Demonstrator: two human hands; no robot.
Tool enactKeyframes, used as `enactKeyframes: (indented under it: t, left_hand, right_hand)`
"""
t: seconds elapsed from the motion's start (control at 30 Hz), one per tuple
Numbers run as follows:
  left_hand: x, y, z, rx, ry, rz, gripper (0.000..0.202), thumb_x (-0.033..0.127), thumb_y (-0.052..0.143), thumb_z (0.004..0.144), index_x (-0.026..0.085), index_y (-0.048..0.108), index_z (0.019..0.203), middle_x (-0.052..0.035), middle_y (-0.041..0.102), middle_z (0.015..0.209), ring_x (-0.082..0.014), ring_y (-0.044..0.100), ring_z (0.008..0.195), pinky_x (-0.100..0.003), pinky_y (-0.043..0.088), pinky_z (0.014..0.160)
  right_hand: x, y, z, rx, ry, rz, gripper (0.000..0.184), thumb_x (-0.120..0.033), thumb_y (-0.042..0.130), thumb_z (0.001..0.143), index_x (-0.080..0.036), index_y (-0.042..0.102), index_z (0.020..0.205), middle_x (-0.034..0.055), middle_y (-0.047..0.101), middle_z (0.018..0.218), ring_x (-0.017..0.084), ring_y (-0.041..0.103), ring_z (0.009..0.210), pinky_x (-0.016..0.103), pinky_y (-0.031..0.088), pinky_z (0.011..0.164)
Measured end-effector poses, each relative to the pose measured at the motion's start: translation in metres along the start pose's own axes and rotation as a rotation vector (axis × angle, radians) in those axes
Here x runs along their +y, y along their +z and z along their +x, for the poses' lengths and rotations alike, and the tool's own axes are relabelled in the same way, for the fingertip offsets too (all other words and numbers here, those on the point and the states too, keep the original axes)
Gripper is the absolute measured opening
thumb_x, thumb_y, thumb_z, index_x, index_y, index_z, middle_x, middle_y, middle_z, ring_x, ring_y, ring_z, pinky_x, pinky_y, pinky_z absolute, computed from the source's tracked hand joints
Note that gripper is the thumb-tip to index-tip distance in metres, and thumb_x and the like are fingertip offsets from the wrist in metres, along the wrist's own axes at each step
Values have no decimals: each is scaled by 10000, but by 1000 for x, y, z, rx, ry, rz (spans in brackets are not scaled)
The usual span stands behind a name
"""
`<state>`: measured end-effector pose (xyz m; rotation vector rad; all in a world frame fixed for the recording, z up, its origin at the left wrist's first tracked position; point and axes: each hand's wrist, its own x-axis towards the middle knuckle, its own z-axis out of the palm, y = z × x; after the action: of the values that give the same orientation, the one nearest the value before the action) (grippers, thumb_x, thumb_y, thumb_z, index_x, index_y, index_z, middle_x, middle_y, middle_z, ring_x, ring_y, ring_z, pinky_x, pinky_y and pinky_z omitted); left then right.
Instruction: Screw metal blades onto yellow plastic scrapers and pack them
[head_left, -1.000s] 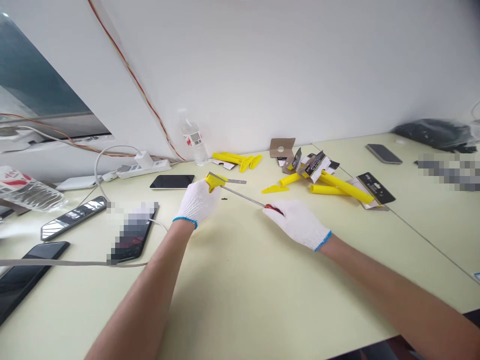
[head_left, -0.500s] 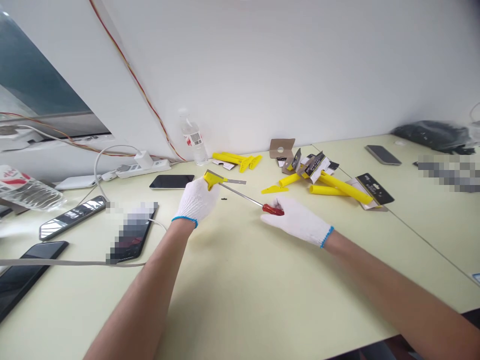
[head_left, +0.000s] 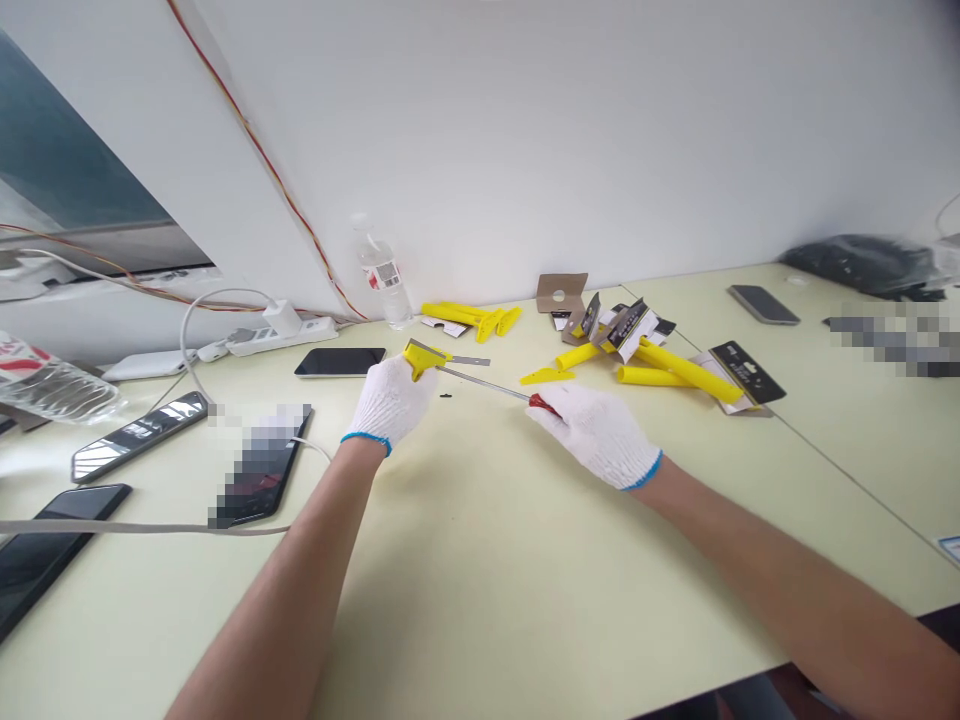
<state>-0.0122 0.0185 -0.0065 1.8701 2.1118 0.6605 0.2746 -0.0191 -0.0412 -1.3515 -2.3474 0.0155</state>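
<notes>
- While both gloved hands (head_left: 495, 420) work together over the tabletop (head_left: 480, 570), the step in hand looks like setting a screwdriver against a scraper head, and keeping that contact seems to call for a steady hold from both hands.
- Left hand (head_left: 391, 402), in a white knit glove with a blue cuff, is closest to the yellow plastic scraper (head_left: 418, 358); its fingers (head_left: 411, 382) are closed around the scraper's yellow head, pressed together rather than spread.
- Right hand (head_left: 596, 435), in a matching glove, grips the red-handled screwdriver (head_left: 543, 403); its fingers (head_left: 551, 412) wrap the handle and hide most of it.
- Steel shaft (head_left: 480, 381) runs from the red handle to the scraper, its tip reaching the yellow head, though the exact contact is too small to tell.
- Small black speck (head_left: 446, 395), possibly a screw, lies just below the scraper.
- Black tablet (head_left: 340, 362) sits left of the scraper, with a white power strip (head_left: 281, 337) beyond it.
- Clear plastic bottle (head_left: 382, 278) stands behind the scraper, against the wall.
- Yellow plastic parts (head_left: 461, 316) lie behind and right of the scraper; further right are loose yellow handles (head_left: 679, 370) and black-and-white card packaging (head_left: 746, 365).
</notes>
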Motion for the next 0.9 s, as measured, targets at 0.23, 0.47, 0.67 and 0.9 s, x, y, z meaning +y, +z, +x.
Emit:
enactKeyframes:
  t: [0.23, 0.47, 0.67, 0.9]
  left_hand:
    - [1, 4, 0, -15, 3, 23, 263, 386, 565, 916, 201, 524, 735, -50, 627, 682, -147, 527, 573, -295, 391, 595]
    - [0, 3, 1, 5, 42, 34, 249, 395, 547, 917, 210, 514, 753, -44, 622, 685, -145, 525, 587, -281, 393, 612]
    - [2, -1, -1, 15, 54, 17, 250, 373, 550, 919, 209, 493, 738, -30, 601, 674, -135, 500, 598, -266, 365, 592]
    - [0, -4, 0, 43, 36, 12, 240, 367, 542, 922, 217, 489, 742, -20, 573, 664, -142, 460, 590, -272, 339, 600]
  right_hand:
    - [-2, -14, 4, -114, 54, 213, 401, -411, 472, 1092, -183, 664, 823, 41, 704, 819, 179, 596, 714, 308, 376, 702]
    - [3, -23, 7, -282, 208, 432, 495, -550, 462, 1047, -194, 499, 706, -5, 508, 670, 139, 425, 618, 295, 281, 602]
    - [-5, -22, 5, -497, 600, 888, 523, -712, 582, 935, -202, 574, 820, -33, 425, 660, 82, 229, 495, 274, 146, 471]
    - [-9, -8, 2, -162, 309, 435, 236, -407, 718, 914, -180, 672, 959, 49, 729, 970, 185, 645, 830, 288, 459, 726]
